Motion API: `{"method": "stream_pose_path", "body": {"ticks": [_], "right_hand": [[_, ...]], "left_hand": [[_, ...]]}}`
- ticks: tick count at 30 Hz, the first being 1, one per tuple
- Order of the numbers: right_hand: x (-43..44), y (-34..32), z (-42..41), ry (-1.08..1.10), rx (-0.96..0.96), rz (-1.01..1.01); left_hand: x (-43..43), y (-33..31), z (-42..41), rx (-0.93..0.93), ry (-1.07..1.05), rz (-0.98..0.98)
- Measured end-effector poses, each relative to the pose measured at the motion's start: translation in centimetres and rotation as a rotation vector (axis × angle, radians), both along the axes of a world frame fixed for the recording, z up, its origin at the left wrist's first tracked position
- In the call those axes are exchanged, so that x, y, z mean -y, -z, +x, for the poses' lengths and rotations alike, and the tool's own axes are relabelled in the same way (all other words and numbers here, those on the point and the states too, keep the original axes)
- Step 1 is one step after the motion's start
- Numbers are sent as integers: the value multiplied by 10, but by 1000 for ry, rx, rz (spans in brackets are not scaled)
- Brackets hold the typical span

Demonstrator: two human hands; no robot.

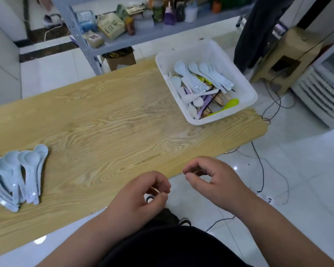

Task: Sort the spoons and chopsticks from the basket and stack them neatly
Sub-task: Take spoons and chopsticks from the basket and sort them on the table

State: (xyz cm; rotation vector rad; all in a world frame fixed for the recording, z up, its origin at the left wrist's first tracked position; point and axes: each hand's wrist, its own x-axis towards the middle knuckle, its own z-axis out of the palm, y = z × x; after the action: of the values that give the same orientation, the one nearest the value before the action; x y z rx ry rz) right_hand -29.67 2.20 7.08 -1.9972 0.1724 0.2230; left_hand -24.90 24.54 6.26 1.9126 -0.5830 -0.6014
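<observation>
Two groups of cutlery show us how far along we are: a fanned stack of pale blue plastic spoons (17, 176) lies on the wood-grain tabletop (108, 120) far to the left of the white plastic basket (245, 89), while a mixed heap remains inside that basket. We judge the sorting partly done, with us between picks. Both hands hover near our body, well apart from the basket and past the tabletop's near edge; the left hand (141, 195) is loosely curled with thumb and fingertips close together, and the right hand (212, 178) is curled in the same pinching shape. Neither appears to be grasping cutlery, though we cannot tell whether something small and thin sits between the left fingers. In the basket we see smooth white and pale blue spoons (199, 74) with rounded bowls and ribbed or patterned handle ends, a lime-green spoon (228, 105) at the end nearest us, a lilac piece among them, and brownish wooden chopsticks (220, 98) lying underneath, partly hidden. The next move, as we read it, calls for a long reach forward and right into the basket, lifting spoons off first, since the slim chopsticks are pinned below and would drag light plastic pieces with them.
</observation>
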Motion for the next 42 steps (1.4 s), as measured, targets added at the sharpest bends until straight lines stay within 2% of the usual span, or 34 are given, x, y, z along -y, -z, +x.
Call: {"method": "stream_pose_path", "body": {"ticks": [4, 8, 13, 16, 21, 25, 30, 35, 39, 42], "right_hand": [[29, 0, 10, 67, -18, 10], [64, 6, 17, 41, -56, 1], [125, 23, 40, -39, -78, 41], [172, 31, 62, -161, -67, 32], [253, 22, 117, -323, -30, 11], [286, 14, 160, -379, 34, -10], [296, 19, 196, -376, -5, -2], [283, 50, 231, -343, -74, -203], [275, 60, 264, -395, -113, -533], [269, 71, 294, -410, -125, -750]], "left_hand": [[30, 3, 26, -7, 89, 11], [77, 1, 58, 14, 65, -18], [149, 0, 89, -6, -39, -13], [191, -2, 98, 12, -99, 18], [256, -7, 87, -24, -359, 23], [285, -2, 69, -103, -481, 5], [289, 1, 72, -127, -553, 33], [283, 9, 116, -131, -579, 84], [283, 29, 176, -121, -545, 157], [290, 51, 229, -59, -476, 302]]}}
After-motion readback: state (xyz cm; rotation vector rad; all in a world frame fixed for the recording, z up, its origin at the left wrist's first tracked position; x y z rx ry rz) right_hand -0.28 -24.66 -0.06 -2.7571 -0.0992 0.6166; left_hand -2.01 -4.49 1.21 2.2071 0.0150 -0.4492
